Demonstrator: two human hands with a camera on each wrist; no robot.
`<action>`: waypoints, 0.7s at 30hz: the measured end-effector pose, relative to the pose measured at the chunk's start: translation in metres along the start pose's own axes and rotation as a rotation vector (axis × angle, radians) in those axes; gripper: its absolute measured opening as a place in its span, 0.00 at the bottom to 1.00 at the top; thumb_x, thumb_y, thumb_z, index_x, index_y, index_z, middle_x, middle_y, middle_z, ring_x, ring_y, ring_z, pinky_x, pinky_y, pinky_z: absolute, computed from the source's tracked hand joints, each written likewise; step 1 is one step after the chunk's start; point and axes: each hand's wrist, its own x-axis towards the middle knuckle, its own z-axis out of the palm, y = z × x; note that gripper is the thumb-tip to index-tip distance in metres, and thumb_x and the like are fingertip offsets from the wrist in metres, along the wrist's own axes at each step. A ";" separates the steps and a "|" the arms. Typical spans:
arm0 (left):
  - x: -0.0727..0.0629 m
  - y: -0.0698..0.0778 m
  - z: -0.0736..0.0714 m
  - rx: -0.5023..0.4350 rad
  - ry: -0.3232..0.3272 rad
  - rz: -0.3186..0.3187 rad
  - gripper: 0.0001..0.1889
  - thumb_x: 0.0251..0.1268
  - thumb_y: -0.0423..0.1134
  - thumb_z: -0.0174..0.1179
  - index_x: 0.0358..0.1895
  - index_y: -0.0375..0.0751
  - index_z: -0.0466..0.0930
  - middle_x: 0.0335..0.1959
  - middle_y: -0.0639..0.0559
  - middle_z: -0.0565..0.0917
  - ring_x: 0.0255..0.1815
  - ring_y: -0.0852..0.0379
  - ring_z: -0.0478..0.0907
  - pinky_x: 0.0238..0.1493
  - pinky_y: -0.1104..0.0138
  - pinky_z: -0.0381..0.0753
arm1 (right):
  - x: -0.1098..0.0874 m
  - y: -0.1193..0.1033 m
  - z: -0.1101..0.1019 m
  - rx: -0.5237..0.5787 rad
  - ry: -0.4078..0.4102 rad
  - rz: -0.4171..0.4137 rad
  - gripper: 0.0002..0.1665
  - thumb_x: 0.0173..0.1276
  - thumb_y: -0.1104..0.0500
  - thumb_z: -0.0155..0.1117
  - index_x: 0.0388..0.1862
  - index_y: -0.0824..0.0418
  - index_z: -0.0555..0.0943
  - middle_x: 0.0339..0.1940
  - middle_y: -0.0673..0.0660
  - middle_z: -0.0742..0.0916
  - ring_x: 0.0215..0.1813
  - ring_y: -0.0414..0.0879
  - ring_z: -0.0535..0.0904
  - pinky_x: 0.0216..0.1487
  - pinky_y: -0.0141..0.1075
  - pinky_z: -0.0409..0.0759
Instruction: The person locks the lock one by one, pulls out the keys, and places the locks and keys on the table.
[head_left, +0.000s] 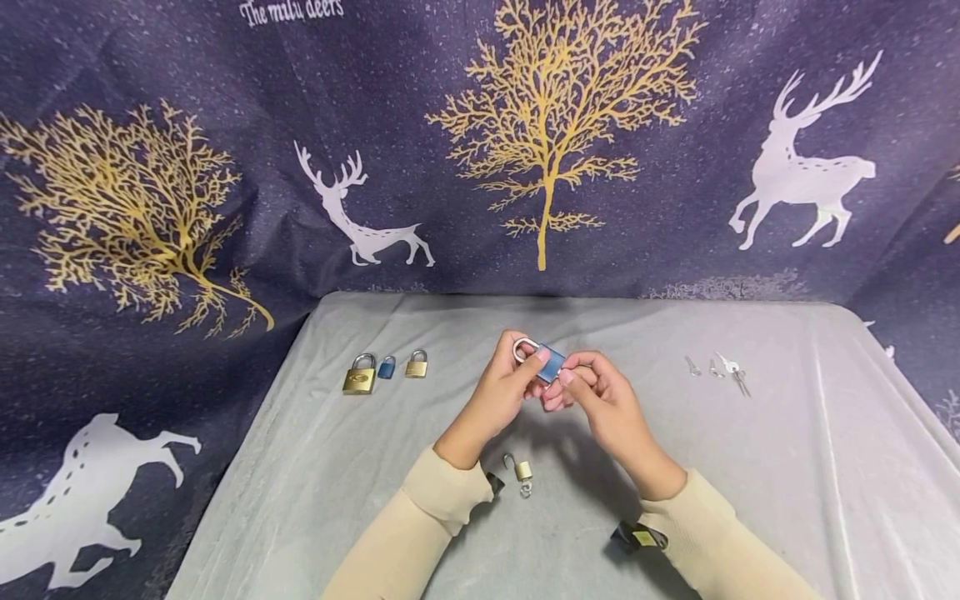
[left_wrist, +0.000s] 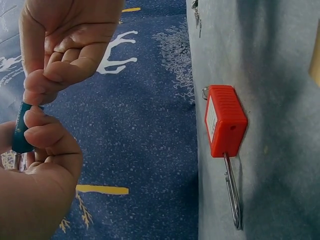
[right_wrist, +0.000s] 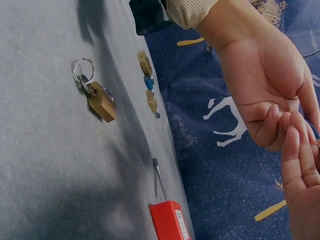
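Note:
In the head view a blue padlock (head_left: pixel 551 364) is held up above the grey table, its silvery shackle pointing left. My left hand (head_left: pixel 504 377) grips its body, the thumb lying across the front face. My right hand (head_left: pixel 603 392) pinches at the padlock's base end with thumb and fingers; a small silvery piece shows there, mostly hidden by the fingertips. Both hands meet at the teal-looking padlock (left_wrist: pixel 21 127) in the left wrist view. Beneath the hands lies a red padlock (left_wrist: pixel 226 122) with a ring at one end, hidden in the head view.
Nearer me is a small brass padlock (head_left: pixel 522 472), its shackle swung out and a ring attached. At the left stand a large brass padlock (head_left: pixel 359 381), a small blue padlock (head_left: pixel 386 367) and another brass padlock (head_left: pixel 416 365). Several keys (head_left: pixel 733 369) lie at the right.

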 end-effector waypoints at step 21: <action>0.001 0.000 -0.002 0.000 0.036 0.005 0.07 0.80 0.36 0.48 0.47 0.40 0.60 0.27 0.54 0.73 0.22 0.63 0.69 0.24 0.74 0.69 | -0.001 0.001 -0.001 0.016 -0.017 -0.016 0.13 0.79 0.68 0.50 0.51 0.82 0.70 0.32 0.51 0.89 0.31 0.44 0.88 0.39 0.38 0.88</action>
